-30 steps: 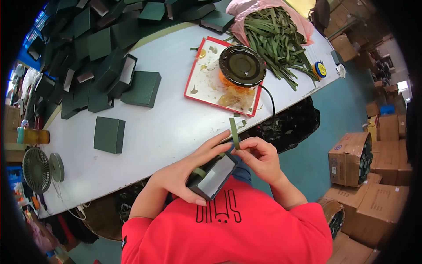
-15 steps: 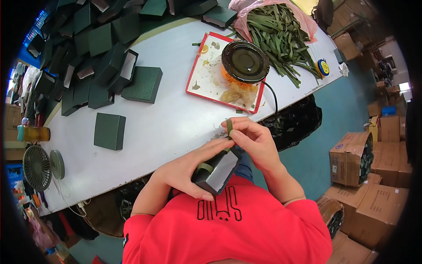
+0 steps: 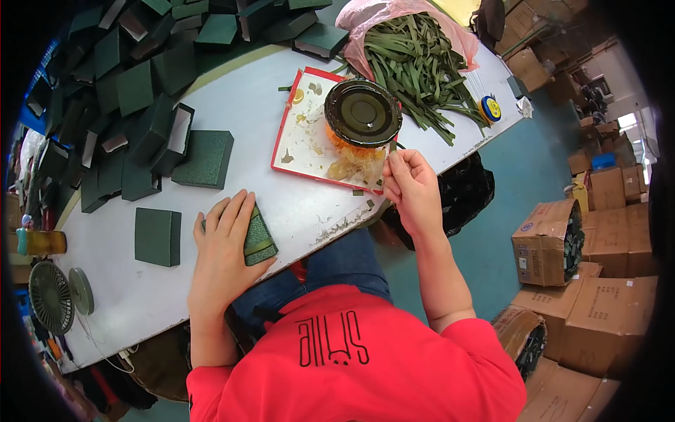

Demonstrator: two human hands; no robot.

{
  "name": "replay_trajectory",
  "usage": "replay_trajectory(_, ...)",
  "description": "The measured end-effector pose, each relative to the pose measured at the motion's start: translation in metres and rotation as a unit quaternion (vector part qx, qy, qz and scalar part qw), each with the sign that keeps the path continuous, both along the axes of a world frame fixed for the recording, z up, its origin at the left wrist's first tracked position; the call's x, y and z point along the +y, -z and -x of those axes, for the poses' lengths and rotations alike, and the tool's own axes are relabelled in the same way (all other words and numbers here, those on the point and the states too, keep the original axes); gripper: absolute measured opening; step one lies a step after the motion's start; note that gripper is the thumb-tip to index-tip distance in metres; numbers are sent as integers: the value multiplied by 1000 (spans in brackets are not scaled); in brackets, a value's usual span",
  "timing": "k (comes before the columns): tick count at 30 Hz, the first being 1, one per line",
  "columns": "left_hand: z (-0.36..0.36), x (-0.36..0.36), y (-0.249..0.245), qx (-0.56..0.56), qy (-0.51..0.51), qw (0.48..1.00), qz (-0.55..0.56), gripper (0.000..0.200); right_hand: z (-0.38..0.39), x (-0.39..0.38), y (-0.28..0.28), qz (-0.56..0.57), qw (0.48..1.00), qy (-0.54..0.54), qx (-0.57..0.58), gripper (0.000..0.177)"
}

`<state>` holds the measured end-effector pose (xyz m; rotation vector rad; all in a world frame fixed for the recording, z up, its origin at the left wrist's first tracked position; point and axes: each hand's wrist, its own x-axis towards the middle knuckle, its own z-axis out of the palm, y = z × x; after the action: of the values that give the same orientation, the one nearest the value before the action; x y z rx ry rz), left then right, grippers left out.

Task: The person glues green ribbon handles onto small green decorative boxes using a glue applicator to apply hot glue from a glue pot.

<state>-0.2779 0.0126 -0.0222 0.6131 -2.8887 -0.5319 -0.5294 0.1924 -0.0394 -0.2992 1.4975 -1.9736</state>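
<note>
My left hand lies spread over a small green box on the white table, its fingers across the top. A green ribbon band crosses the visible part of that box. My right hand is closed in a pinch at the right edge of the red-rimmed tray, beside the dark round pot. A short piece of dark green ribbon shows at its fingertips. Yellowish glue-like residue lies on the tray below the pot.
Many green boxes are heaped at the back left, with a single box nearer. Green ribbons spill from a pink bag. A small fan stands at left; cartons are stacked at right.
My left hand has moved left and set the box down on the table. My right hand has left the box and moved forward to the pot and tray. The view has shifted.
</note>
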Motion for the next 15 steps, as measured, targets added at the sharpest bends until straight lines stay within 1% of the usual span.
replay_trajectory(8, 0, -1, 2, 12, -5, 1000, -20, 98, 10, -9, 9, -24, 999, 19, 22, 20)
replay_trajectory(15, 0, -1, 4, 23, -3, 1000, -19, 98, 14, -13, 12, -27, 999, 26, 16, 16)
